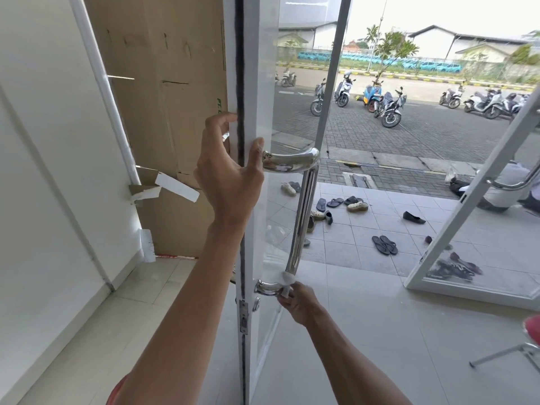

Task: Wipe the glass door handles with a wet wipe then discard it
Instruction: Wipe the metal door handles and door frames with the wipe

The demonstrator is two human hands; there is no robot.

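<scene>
Two hands work at the open glass door in the head view. The left hand (230, 168) is raised on an extended arm and clasps the white door edge (257, 83), thumb on the near face and fingers curled round the far side, just beside the top mount of the chrome handle (304, 206). The right hand (296, 302) reaches up from below and pinches the wet wipe (287, 280) against the handle's lower bend. Sandals (385, 244) lie on the tiled floor (380, 331) beyond the door.
</scene>
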